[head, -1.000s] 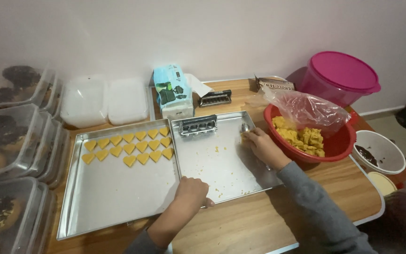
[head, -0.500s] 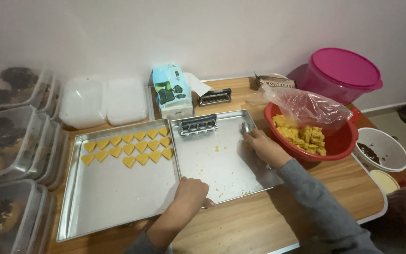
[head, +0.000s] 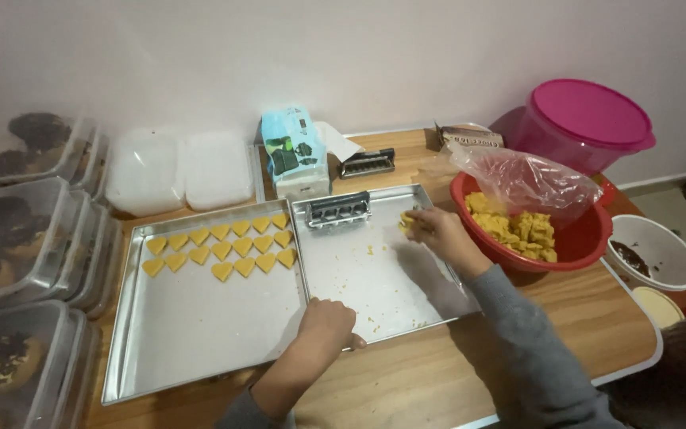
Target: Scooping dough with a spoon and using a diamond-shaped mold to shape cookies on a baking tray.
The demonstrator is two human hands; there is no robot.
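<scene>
My right hand [head: 437,230] hovers over the right metal tray [head: 395,294], its fingers closed on a small lump of yellow dough [head: 406,222]. My left hand [head: 327,322] rests fisted on the near edge between the two trays. A metal cookie mould [head: 338,210] lies at the far end of the right tray. The left metal tray [head: 192,334] carries several yellow heart-shaped cookies [head: 224,245] in rows at its far end. A red bowl [head: 581,238] with yellow dough pieces [head: 518,226] and a clear plastic bag stands right of my right hand.
A pink lidded tub [head: 585,119] stands at the back right. A white bowl with dark filling [head: 651,254] sits at the right edge. A blue carton [head: 294,151], a second mould [head: 367,163] and white lids [head: 176,171] lie behind the trays. Stacked clear containers [head: 17,262] fill the left side.
My right hand has lifted from the right tray's far right corner and moved slightly left with dough in its fingers. My left hand has stayed in place.
</scene>
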